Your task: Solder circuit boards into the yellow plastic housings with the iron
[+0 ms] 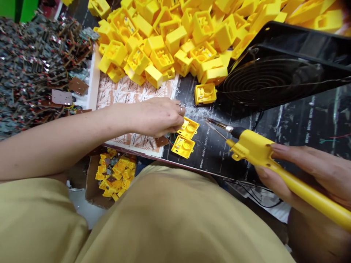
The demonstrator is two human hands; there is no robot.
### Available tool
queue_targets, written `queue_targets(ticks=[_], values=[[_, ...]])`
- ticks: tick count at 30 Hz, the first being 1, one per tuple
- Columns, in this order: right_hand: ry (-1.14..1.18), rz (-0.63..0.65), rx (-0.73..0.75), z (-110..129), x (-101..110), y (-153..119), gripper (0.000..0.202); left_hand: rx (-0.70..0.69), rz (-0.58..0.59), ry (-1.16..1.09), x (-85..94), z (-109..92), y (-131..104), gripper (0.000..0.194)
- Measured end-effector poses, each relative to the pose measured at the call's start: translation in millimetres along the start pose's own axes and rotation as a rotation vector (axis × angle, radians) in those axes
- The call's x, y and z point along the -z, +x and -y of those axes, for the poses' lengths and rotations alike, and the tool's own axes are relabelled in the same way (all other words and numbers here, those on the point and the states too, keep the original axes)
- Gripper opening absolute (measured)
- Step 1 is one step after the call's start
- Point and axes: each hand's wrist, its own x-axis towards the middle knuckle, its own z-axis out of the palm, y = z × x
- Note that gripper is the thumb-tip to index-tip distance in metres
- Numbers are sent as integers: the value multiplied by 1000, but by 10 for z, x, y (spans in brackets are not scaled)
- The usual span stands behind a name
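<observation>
My right hand [298, 168] is wrapped round a yellow soldering iron [255, 148], whose metal tip and thin feed tube point left above the bench. Bent and closed, the fingers of my left hand [161, 117] reach the left edge of an open yellow plastic case [191, 128]; its fingertips are hidden. Touching that case on the near side lies a second open case [183, 146] with a round speaker grille. A small brown circuit board [162, 141] with thin wires sits just below my left hand. Another open case [205, 93] stands farther back, apart from these two.
A big heap of yellow cases [164, 40] covers the back. At right rear is a black fan [263, 76]. Many wired circuit boards [41, 73] are piled at left. Below the bench edge, a cardboard box [93, 182] holds more yellow cases. The dark bench mat [219, 157] shows scuffs.
</observation>
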Motion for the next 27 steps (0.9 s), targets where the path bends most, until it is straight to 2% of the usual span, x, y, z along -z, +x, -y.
queue_targets(ticks=[4, 11, 15, 23, 27], values=[[-16, 40, 3, -37, 2, 3, 33, 22, -99, -98, -29, 44, -44, 17], [0, 21, -42, 50, -4, 25, 31, -18, 29, 104, -3, -2, 9, 22], [-6, 23, -121, 53, -8, -20, 33, -4, 26, 142, 9, -17, -9, 24], [21, 25, -61, -24, 5, -7, 35, -29, 137, 191, 53, -59, 15, 8], [11, 27, -68, -8, 5, -20, 34, -4, 112, 170, 60, -75, 15, 9]])
